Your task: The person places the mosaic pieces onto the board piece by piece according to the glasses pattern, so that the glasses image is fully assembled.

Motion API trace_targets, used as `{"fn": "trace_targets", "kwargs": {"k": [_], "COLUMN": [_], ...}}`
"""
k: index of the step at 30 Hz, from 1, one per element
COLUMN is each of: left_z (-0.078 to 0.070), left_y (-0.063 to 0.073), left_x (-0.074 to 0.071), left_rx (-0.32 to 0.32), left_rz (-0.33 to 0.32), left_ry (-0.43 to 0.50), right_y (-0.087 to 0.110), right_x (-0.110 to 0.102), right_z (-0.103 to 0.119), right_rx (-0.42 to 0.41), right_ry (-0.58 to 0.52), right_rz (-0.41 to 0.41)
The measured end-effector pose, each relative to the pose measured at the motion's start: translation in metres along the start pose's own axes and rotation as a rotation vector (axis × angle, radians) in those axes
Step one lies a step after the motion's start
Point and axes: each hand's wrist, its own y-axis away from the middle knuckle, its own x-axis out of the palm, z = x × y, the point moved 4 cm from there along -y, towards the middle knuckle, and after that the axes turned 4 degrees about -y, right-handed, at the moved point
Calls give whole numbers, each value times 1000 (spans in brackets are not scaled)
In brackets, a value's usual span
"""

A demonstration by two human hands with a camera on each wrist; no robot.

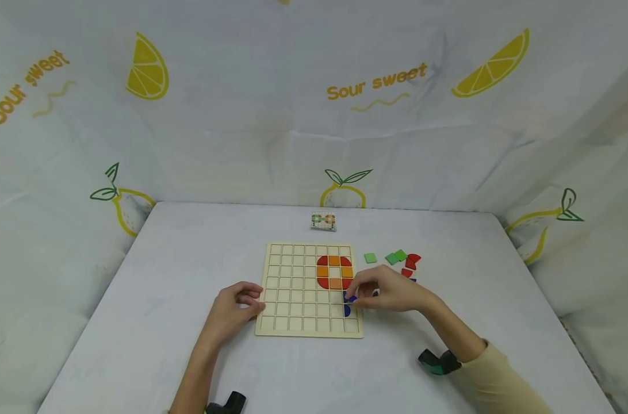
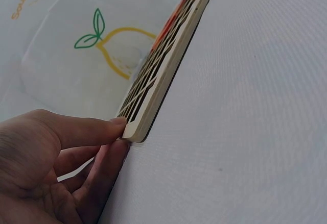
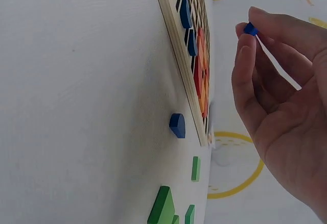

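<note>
A pale wooden grid board (image 1: 293, 332) lies on the table. My left hand (image 1: 235, 307) grips its left edge between thumb and fingers. Over the board's right side, my right hand (image 1: 389, 289) pinches a small blue piece (image 3: 250, 29) between thumb and fingertips. Two blue quarter-round pieces (image 3: 185, 14) sit in cells along the right edge, below a ring of red corner pieces (image 1: 322, 283) and orange squares (image 1: 334, 260). Another blue piece (image 3: 177, 125) lies on the table beside the board, mostly behind my right hand in the head view.
Right of the board lie green squares (image 1: 370, 258) and several loose red pieces (image 1: 413, 258). A small pattern card (image 1: 323, 221) stands behind the board. A white cloth with lemon prints (image 1: 241, 144) hangs around the table. Each wrist wears a dark camera mount (image 1: 439, 362).
</note>
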Motion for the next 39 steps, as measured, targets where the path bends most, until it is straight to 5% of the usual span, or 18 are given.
{"fn": "trace_targets", "kwargs": {"k": [27,39], "left_z": [-1,-2], "left_y": [1,1], "left_x": [-1,-1], "left_rx": [-4,-5], "left_rz": [2,4], "left_ry": [5,0], "right_y": [-20,-21], "right_x": [4,31], "right_z": [-8,-4], "right_rx": [74,51], "right_ry": [-106,-21], "right_rz": [-45,72]}}
